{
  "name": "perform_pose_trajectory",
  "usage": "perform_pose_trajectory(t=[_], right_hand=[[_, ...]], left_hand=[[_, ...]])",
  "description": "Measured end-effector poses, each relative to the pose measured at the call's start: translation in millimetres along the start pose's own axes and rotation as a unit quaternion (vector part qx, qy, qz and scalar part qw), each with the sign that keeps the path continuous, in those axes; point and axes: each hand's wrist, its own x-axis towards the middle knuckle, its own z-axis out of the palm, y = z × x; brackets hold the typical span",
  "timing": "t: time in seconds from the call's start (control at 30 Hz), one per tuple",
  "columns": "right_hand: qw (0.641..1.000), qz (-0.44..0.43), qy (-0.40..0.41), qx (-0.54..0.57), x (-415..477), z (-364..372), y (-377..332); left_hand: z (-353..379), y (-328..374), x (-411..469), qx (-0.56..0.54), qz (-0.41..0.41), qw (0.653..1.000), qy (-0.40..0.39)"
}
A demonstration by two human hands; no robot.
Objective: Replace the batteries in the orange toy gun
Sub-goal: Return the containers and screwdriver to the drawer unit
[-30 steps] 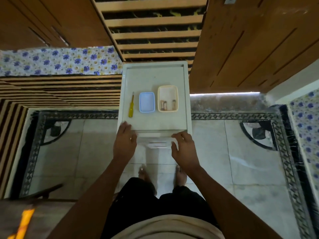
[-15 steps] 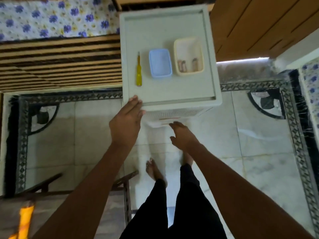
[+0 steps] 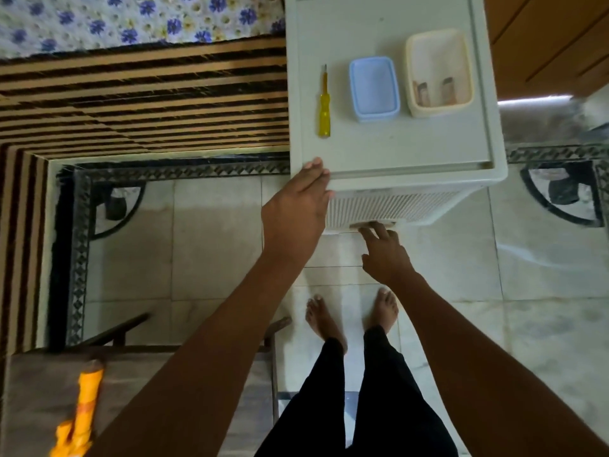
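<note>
The orange toy gun [image 3: 82, 410] lies on a wooden seat [image 3: 171, 374] at the bottom left, away from both hands. On the white plastic cabinet [image 3: 395, 150] lie a yellow screwdriver [image 3: 324, 107], a shut blue box [image 3: 374, 89] and an open cream box [image 3: 438, 41] with two batteries [image 3: 420, 92] inside. My left hand [image 3: 296, 209] rests with straight fingers on the cabinet's front left corner. My right hand [image 3: 385, 255] reaches lower, its spread fingertips touching the drawer handle [image 3: 372, 224] on the ribbed drawer front [image 3: 395, 206].
A bed with a floral sheet [image 3: 131, 18] and a striped cover [image 3: 131, 103] runs along the left of the cabinet. Wooden cupboard doors [image 3: 543, 37] stand at the right. I stand barefoot on tiled floor [image 3: 494, 291] in front of the cabinet.
My right hand dropped from the cabinet's top edge to the drawer handle. My left hand stayed on the front left corner. The view tilted down, so the cabinet sits higher in frame.
</note>
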Motion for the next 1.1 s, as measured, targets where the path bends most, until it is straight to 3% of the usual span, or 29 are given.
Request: perform_pose_trajectory(t=[0.23,0.4,0.57,0.97,1.1], right_hand=[[0.992,-0.028,0.121,-0.032,-104,23,-1],[0.959,-0.061,0.276,-0.031,-158,11,0],[0.923,-0.053,0.381,-0.024,-146,-26,-5],[0.921,0.017,0.389,0.013,-54,-108,-29],[0.905,0.004,0.407,0.121,-64,-114,-20]], left_hand=[[-10,6,2,-0.037,-0.028,0.998,-0.042],[-13,9,3,-0.047,-0.055,0.994,-0.085],[-10,10,1,-0.039,-0.058,0.994,-0.081],[-15,16,4,-0.042,-0.069,0.995,-0.058],[-24,31,28,-0.083,-0.113,0.989,-0.052]])
